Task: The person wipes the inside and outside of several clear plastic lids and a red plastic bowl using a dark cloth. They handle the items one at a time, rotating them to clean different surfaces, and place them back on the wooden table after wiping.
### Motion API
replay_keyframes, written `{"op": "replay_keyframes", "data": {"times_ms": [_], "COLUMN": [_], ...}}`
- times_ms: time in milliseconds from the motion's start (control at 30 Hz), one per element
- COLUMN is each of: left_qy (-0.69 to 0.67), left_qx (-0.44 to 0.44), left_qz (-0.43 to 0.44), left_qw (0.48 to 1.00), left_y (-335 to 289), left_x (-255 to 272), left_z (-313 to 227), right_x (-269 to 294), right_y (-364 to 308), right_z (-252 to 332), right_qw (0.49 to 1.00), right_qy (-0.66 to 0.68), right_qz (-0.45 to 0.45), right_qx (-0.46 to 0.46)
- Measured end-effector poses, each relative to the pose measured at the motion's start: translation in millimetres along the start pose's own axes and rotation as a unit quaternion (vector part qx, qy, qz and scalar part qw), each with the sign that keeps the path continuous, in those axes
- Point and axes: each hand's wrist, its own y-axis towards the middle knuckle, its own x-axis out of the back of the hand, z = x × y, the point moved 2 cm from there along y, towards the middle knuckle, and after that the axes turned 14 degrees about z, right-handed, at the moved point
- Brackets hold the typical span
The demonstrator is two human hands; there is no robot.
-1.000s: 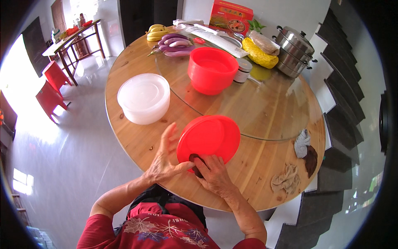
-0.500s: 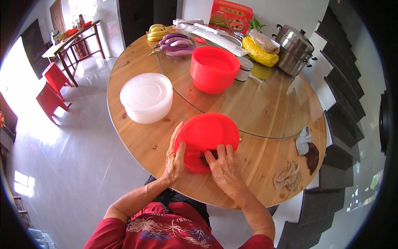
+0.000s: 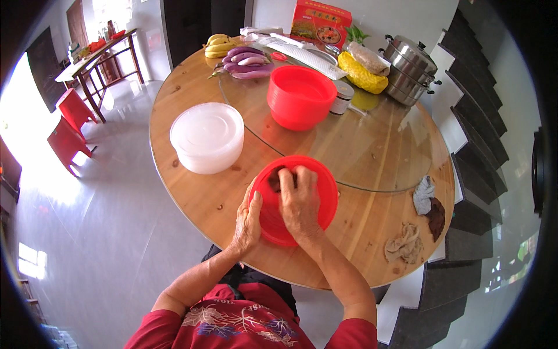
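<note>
A red plastic bowl [image 3: 326,203] is at the near part of the round wooden table, its inside facing up toward me. My left hand [image 3: 249,220] grips its left side, thumb over the rim and the other fingers partly hidden behind the wall. Inside the bowl, my right hand [image 3: 299,202] presses a dark brown cloth [image 3: 275,179] against the far-left part, fingers bent over it. Much of the cloth is covered by those fingers. Beyond the bowl stands a stack of red bowls [image 3: 293,110]. To the left is a white translucent round container [image 3: 207,145].
Crumpled grey [image 3: 424,195], dark brown [image 3: 436,219] and beige cloths [image 3: 404,243] lie at the table's right edge. Farther back are eggplants [image 3: 247,63], bananas [image 3: 220,45], a tin [image 3: 343,97], a yellow bag [image 3: 361,72], a red box [image 3: 321,23] and a steel steamer pot [image 3: 410,70].
My right hand has moved the brown cloth from the near part of the bowl to its far-left part. The bowl has tipped slightly, while my left hand keeps its hold.
</note>
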Motion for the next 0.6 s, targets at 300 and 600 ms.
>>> {"op": "replay_keyframes", "data": {"times_ms": [300, 600], "left_qy": [-0.068, -0.049], "left_qx": [-0.007, -0.011], "left_qz": [-0.011, -0.024], "left_qw": [0.998, 0.998], "left_y": [-2, 0], "left_x": [-3, -3], "left_z": [-11, -10], "right_x": [2, 8], "right_y": [-16, -28], "right_z": [13, -1], "right_qw": [0.98, 0.978], "right_qy": [0.106, 0.091], "right_qz": [0.167, 0.165], "right_qx": [0.027, 0.087]}}
